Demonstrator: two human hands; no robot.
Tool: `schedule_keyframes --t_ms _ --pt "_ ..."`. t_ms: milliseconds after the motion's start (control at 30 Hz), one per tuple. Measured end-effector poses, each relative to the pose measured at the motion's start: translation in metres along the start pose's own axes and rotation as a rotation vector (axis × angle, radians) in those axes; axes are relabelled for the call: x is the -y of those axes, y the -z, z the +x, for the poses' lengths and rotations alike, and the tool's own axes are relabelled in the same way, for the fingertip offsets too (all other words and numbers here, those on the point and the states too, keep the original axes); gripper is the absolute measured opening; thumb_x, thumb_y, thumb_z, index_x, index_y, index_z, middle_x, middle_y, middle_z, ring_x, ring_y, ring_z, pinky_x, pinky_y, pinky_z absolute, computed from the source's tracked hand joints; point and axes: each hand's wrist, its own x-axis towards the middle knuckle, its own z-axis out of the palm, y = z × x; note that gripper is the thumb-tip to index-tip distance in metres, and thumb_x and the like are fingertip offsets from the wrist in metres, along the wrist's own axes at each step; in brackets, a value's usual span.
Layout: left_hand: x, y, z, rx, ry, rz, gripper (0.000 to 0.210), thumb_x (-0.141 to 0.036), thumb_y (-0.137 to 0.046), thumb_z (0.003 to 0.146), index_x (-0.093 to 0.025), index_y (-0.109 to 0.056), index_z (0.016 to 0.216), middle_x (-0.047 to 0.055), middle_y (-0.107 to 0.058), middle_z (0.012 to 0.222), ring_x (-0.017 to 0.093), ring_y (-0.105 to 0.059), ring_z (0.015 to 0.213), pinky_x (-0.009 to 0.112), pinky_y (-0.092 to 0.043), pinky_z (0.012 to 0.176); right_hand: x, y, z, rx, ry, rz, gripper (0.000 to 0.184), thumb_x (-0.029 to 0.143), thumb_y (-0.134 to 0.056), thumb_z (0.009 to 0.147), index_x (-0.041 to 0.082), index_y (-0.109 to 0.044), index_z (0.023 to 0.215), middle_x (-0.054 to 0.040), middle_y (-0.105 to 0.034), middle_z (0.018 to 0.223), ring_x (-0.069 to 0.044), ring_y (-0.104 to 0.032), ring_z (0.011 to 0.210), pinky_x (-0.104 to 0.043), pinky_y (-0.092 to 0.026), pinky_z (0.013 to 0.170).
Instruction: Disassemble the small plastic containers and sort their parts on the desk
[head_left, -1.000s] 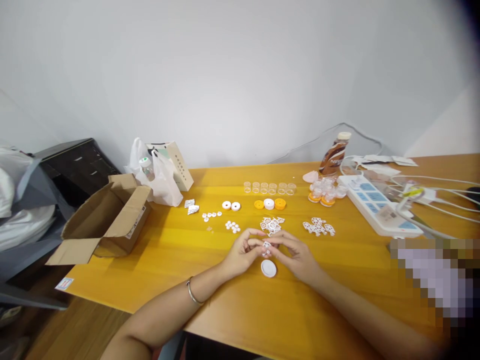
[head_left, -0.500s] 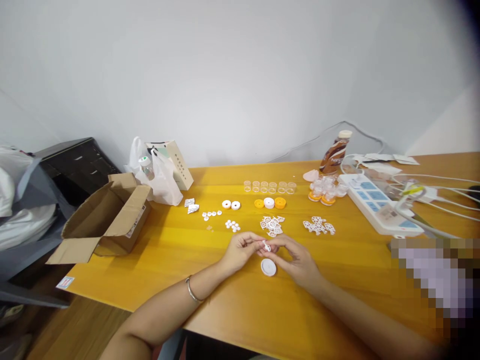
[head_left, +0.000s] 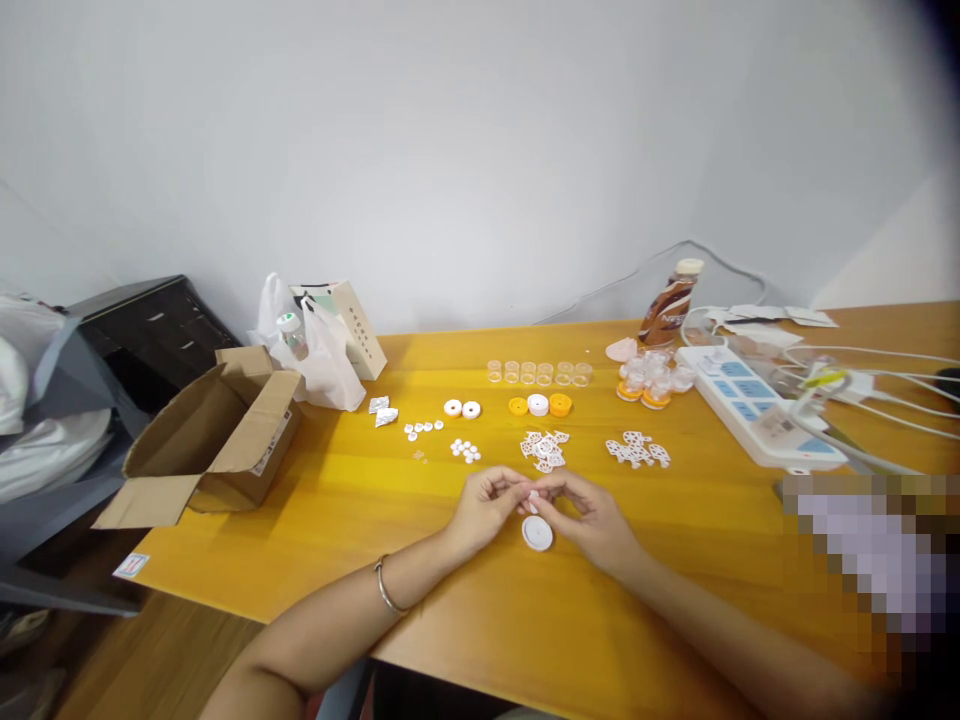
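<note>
So both hands meet near the middle of the desk [head_left: 465,620]: left hand [head_left: 484,510] and right hand [head_left: 592,515] pinch one tiny white piece [head_left: 533,495] together, just above a white cap [head_left: 537,533] lying flat.

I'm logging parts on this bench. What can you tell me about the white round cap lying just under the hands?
The white round cap is a small disc, plastic by its look, with a raised rim and a slightly sunken middle. It lies flat on the yellow-orange wooden table, near the front edge. The left hand and right hand meet just above it, pinching a tiny white piece between their fingertips. Whether either hand touches the cap cannot be told; it looks to lie free.
</note>
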Motion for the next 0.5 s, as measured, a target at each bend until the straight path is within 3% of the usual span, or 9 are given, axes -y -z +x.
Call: schedule_keyframes --t_ms 333,500 --pt "0.0033 0.0005 0.0003 -0.089 -0.032 0.065 0.029 -0.042 -0.068 0.068 -0.014 -0.067 0.074 0.004 -0.066 0.072 0.014 -0.057 0.067 0.024 -0.045 0.068 -0.0047 -0.0018 -0.0028 -0.025 0.076 -0.142 0.012 0.031 -0.050 0.085 0.022 -0.057 0.087 -0.0018 -0.064 0.078 -0.016 -0.060 0.074 -0.029 -0.049 0.070" --pt "0.0030 -0.0002 -0.0007 -0.083 -0.014 0.054 0.030 -0.042 -0.067 0.069 -0.012 -0.068 0.071 0.003 -0.063 0.066 0.011 -0.051 0.060 0.022 -0.042 0.062 -0.0047 -0.0023 -0.0030 -0.010 0.097 -0.144 0.009 0.028 -0.048 0.087 0.022 -0.055 0.089 -0.0013 -0.063 0.079 -0.015 -0.060 0.074 -0.028 -0.049 0.071"
